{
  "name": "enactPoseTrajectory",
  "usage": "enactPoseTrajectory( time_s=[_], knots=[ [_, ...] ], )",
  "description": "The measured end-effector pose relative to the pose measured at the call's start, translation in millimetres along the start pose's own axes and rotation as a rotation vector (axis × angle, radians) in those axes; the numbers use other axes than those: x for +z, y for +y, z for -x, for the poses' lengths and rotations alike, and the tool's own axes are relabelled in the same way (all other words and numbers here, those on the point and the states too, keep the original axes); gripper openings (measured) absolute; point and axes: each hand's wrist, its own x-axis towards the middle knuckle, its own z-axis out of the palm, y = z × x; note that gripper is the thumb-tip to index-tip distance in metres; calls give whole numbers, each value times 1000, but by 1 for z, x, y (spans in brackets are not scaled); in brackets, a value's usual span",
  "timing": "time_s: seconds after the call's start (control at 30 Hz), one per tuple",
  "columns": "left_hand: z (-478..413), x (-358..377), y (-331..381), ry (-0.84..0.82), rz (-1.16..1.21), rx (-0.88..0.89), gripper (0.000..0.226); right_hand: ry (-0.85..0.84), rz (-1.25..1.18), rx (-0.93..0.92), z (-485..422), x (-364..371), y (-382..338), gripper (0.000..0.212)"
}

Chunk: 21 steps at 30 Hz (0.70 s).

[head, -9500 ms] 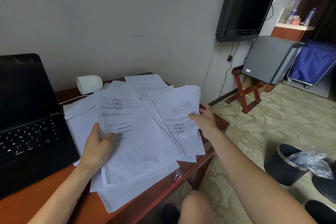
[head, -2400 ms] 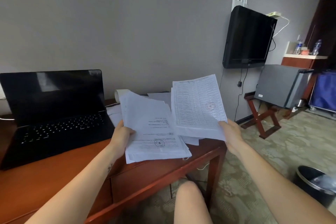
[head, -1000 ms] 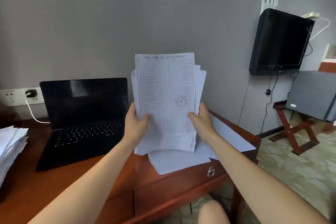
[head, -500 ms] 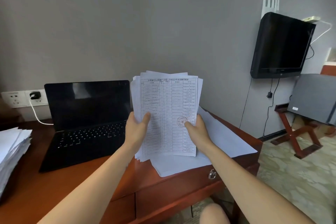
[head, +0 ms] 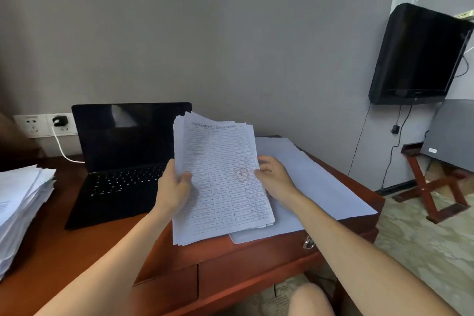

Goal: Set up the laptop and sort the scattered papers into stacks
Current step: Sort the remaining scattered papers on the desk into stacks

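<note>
White printed papers are being held as one loose bundle, leaning back from upright, over the front part of the wooden surface. The top sheet is showing a ruled table and a round red stamp near its right edge. Whether the bundle's lower edge is touching the surface cannot be told.

The left hand is gripping the bundle's left edge, thumb lying across the front sheet. The right hand is gripping the right edge just beside the stamp, with its fingers curling behind the sheets. The two hands are sitting apart, one on each side of the bundle.

Behind and to the right, a few loose sheets are lying flat on the surface, reaching its right end. Just left of the bundle, a black laptop is standing open with a dark screen. At the far left, a thick stack of paper is resting on the surface. A white cable is running from a wall plug behind the laptop. A dark television is hanging on the wall at the right.
</note>
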Motion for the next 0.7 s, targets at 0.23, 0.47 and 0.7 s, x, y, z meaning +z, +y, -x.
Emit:
enactPoseTrajectory(
  time_s=[0.23, 0.47, 0.7],
  knots=[
    [-2, -22, -41, 124, -28, -89, 24, 94, 48, 102, -34, -4, 47, 29],
    [-2, -25, -58, 205, -40, -111, 20, 137, 270, 60, -82, -8, 77, 25],
    [-1, -28, -59, 269, -81, -128, 16, -134, 688, -136, -92, 13, 91, 48]
  ],
)
